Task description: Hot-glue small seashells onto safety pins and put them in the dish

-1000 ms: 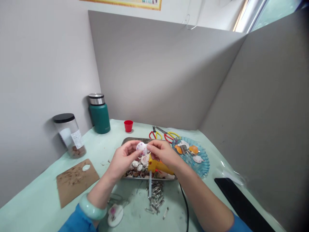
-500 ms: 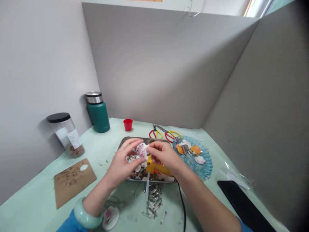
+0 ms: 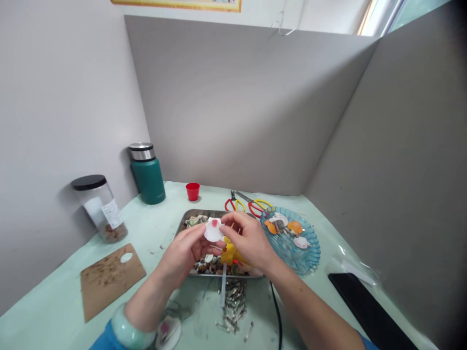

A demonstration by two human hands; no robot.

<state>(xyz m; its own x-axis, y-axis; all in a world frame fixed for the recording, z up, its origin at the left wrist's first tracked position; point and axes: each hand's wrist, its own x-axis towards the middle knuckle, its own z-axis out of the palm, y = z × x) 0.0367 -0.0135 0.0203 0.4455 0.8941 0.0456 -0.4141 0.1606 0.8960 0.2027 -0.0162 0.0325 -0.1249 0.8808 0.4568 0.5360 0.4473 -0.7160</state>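
Note:
A white shell (image 3: pixel 213 231) with a small red-pink spot near its top is pinched between my two hands. My left hand (image 3: pixel 189 248) grips its left side, and my right hand (image 3: pixel 245 238) has thumb and fingers at its right edge. Below them lies a metal tray (image 3: pixel 188 214) of mixed shells. A yellow glue gun (image 3: pixel 229 253) with a clear glue stick rests on the tray, partly hidden by my right hand. Metal clips or pins (image 3: pixel 233 304) are heaped in front of the tray.
A blue glass plate (image 3: pixel 295 260) with decorated shells stands right of the tray. Behind are scissors (image 3: pixel 257 206) and a red cup (image 3: pixel 193 192). A green bottle (image 3: pixel 149 180), a clear jar (image 3: pixel 105 214) and brown board (image 3: pixel 109 272) are left; a black slab (image 3: pixel 365 306) lies right.
The shell has been turned: its pink-speckled face showed before, and a plain white face with one red-pink spot shows now. My left fingers have moved lower, under the shell.

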